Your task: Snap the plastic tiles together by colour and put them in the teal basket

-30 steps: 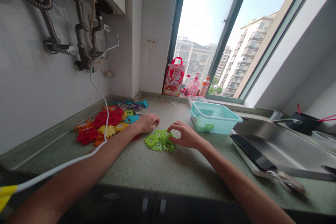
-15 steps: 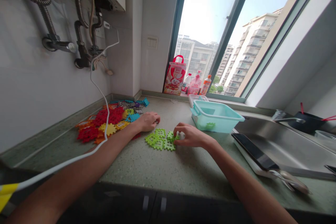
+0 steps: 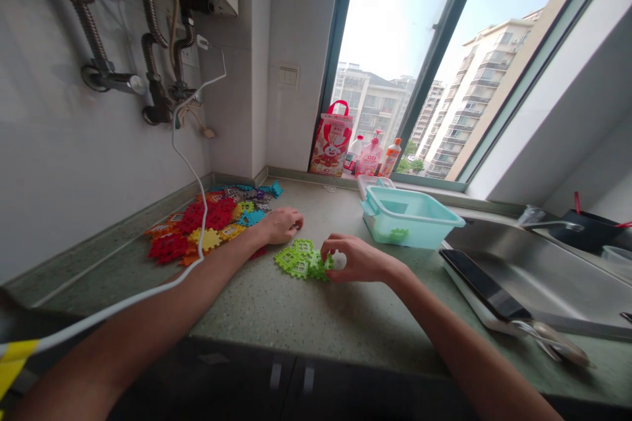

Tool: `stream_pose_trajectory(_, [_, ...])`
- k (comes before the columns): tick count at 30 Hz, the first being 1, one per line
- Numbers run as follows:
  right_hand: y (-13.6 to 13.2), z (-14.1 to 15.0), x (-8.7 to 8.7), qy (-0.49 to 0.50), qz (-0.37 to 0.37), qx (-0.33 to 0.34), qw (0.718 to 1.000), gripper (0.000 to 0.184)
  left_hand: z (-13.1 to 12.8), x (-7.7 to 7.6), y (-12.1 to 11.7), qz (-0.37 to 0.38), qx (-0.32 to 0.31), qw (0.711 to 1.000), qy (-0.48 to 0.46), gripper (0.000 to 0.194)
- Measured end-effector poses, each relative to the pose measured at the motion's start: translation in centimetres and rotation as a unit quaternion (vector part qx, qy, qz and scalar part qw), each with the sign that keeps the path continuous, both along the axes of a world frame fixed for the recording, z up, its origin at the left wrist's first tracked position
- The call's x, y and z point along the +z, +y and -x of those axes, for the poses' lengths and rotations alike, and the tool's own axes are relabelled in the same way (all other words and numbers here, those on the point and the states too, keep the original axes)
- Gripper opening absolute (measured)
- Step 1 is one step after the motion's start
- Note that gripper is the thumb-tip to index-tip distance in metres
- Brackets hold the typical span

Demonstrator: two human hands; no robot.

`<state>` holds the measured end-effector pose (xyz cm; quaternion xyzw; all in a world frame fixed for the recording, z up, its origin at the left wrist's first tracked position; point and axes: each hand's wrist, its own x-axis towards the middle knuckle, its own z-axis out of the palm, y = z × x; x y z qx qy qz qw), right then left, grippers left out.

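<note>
Bench, speckled grey-green stone (image 3: 257, 322). Heap of multicoloured toothed plastic tiles (image 3: 220, 214), at 9 o'clock from left hand (image 3: 281, 225). Tub, translucent aqua plastic (image 3: 419, 229), at 2 o'clock from right hand (image 3: 358, 260). Right hand: slightly lower than half a second ago; fingers bent in a C, hold indeterminable. Left hand: unmoved; fingers curled, contents hidden. Cluster of lime-green toothed plastic tiles (image 3: 301, 259): on bench, against right fingers.
</note>
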<state>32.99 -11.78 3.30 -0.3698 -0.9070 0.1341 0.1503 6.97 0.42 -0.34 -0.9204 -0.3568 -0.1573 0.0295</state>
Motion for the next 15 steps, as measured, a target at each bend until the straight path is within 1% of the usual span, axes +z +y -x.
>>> stream_pose_trajectory(3, [-0.55, 0.74, 0.19, -0.034, 0.026, -0.002, 0.999, 0.027, 0.02, -0.18, 0.18, -0.005, 0.0, 1.0, 0.003, 0.022])
stream_pose_trajectory(6, [-0.62, 1.03, 0.18, -0.043, 0.027, -0.024, 0.998, 0.027, 0.05, -0.2, 0.25, -0.004, -0.001, 1.0, -0.002, 0.022])
stream_pose_trajectory(11, [-0.35, 0.69, -0.07, -0.051, -0.002, -0.04, 0.998, 0.032, -0.01, -0.02, 0.04, 0.001, 0.001, 1.0, 0.0, 0.022])
stream_pose_trajectory(15, [0.19, 0.16, -0.47, -0.007, -0.042, -0.035, 0.998, 0.033, -0.09, 0.07, -0.2, 0.001, 0.002, 1.0, 0.005, 0.022])
